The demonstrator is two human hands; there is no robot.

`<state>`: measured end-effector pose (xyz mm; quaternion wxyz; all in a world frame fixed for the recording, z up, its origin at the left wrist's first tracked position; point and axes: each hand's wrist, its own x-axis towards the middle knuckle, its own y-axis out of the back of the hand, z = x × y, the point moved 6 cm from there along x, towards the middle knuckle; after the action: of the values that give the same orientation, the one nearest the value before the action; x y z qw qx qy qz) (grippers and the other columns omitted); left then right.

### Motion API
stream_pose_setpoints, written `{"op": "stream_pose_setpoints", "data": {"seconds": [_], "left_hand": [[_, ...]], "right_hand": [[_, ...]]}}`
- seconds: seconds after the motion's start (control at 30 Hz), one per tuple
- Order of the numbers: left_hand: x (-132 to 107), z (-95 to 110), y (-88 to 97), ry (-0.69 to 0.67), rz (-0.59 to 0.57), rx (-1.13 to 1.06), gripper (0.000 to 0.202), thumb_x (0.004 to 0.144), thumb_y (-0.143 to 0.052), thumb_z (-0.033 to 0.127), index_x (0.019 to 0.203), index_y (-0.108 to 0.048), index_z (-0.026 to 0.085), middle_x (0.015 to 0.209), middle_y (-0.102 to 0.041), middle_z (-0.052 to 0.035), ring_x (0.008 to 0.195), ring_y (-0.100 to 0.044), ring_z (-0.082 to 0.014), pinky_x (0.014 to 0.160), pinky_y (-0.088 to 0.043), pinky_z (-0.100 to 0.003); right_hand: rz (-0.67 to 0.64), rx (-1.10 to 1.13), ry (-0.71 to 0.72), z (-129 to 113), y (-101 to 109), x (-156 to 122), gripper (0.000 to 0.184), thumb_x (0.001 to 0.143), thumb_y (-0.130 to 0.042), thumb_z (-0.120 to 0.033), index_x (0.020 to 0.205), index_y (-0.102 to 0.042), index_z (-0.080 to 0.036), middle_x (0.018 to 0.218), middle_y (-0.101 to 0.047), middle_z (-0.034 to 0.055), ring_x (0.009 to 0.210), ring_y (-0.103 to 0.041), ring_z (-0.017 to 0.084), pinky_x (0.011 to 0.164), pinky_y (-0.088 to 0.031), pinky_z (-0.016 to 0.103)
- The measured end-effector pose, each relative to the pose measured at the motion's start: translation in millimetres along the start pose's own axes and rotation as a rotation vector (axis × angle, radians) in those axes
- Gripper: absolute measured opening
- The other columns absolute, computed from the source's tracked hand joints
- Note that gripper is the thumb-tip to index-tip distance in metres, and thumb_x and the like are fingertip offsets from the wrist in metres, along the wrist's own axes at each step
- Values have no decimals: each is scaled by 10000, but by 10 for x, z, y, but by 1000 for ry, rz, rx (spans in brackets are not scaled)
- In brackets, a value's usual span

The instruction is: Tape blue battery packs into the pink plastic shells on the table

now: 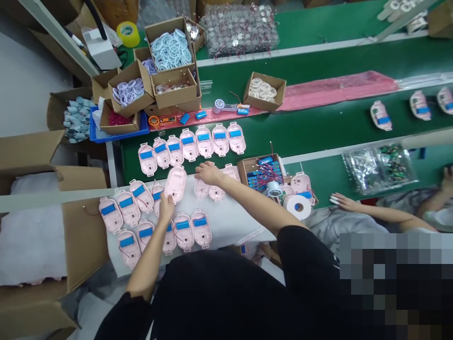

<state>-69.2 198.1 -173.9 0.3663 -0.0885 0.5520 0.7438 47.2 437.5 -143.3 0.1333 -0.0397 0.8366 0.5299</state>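
My left hand [166, 207] is closed on the lower end of a pink oval housing [176, 183] that has no blue battery showing, and holds it just above the white sheet [230, 222]. My right hand [208, 173] lies further right with its fingers curled down over a few pink housings [202, 189] at the sheet's far edge; whether it grips one is hidden. Several pink housings with blue batteries [127, 208] lie in rows on the sheet near my left hand. Another row of them [191, 144] lies on the green belt [318, 127] beyond.
Cardboard boxes of white and blue rings [171, 47] stand at the back left. A box of blue batteries with red wires [264, 174] and a tape roll [297, 206] sit right of my hands. Another person's hand [341, 202] rests at the right. More pink housings [381, 115] lie on the belt.
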Motion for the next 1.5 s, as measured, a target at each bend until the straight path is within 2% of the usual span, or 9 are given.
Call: {"op": "stream_pose_setpoints", "data": {"seconds": [0.2,0.4,0.6,0.8,0.97,1.07,1.2,1.37,1.5], "left_hand": [[-295,-22,-669,86,-45,-162,509,1055,-341,328,1524,-332,129,1041,-781,-171,912,-771,-299,835,-553,-400],[-473,-105,-788,22,-118,-239,681,1036,-455,324,1625,-183,116,888,-790,-80,765,-764,-231,796,-545,-338],[-601,-548,-253,-44,-47,-144,479,1014,-529,398,1462,-518,227,895,-777,-39,848,-740,-212,805,-521,-302],[-230,-1111,507,-125,91,78,455,917,-665,337,1351,-619,208,1356,-637,-173,1320,-525,-344,1104,-399,-471],[34,-1046,521,-374,50,129,382,867,-672,167,1245,-699,216,1410,-629,-144,1360,-508,-326,1176,-362,-465],[30,-1062,590,-467,78,104,371,969,-508,143,1293,-684,181,1441,-624,-154,1373,-533,-274,1185,-383,-400],[220,-1154,960,-493,158,54,440,1052,-362,209,1416,-609,194,1424,-646,-154,1346,-581,-244,1155,-434,-383],[1017,-1003,1408,-513,241,15,457,1041,-343,181,1383,-646,195,1461,-630,-137,1399,-550,-228,1186,-415,-374],[1633,-815,1332,-533,176,18,431,1006,-409,153,1351,-666,172,1459,-634,-139,1408,-538,-234,1240,-351,-445]], "right_hand": [[-136,-38,96,-322,-435,448,276,977,-528,-112,945,-800,-150,1201,-713,142,1177,-530,264,1133,-296,422],[58,-4,-20,-485,-512,66,341,1008,-486,-117,1220,-750,-165,1461,-603,137,1410,-394,292,1209,-245,463],[93,367,-377,-892,-891,-371,366,1062,-451,-268,1342,-672,-187,1342,-675,145,1215,-602,279,1021,-452,393],[-226,491,-615,-1649,-1267,125,565,1049,-450,-567,1042,-774,-104,1035,-767,223,1001,-728,319,831,-504,342],[-248,626,-790,-1792,-1403,432,406,1019,-563,-426,823,-738,-116,924,-778,195,923,-741,271,774,-479,285],[-107,765,-784,-1847,-1416,327,428,1041,-501,-394,724,-661,-154,768,-757,124,731,-712,207,695,-462,260],[90,988,-796,-1951,-1450,-18,474,1015,-462,-530,702,-577,-193,649,-703,64,568,-631,175,599,-452,257],[165,1105,-844,-2014,-1584,-331,489,962,-456,-621,720,-552,-207,640,-689,45,495,-568,159,541,-440,266],[144,1084,-819,-1939,-1635,-241,492,988,-443,-589,708,-559,-202,622,-679,42,516,-587,164,554,-446,258]]}}
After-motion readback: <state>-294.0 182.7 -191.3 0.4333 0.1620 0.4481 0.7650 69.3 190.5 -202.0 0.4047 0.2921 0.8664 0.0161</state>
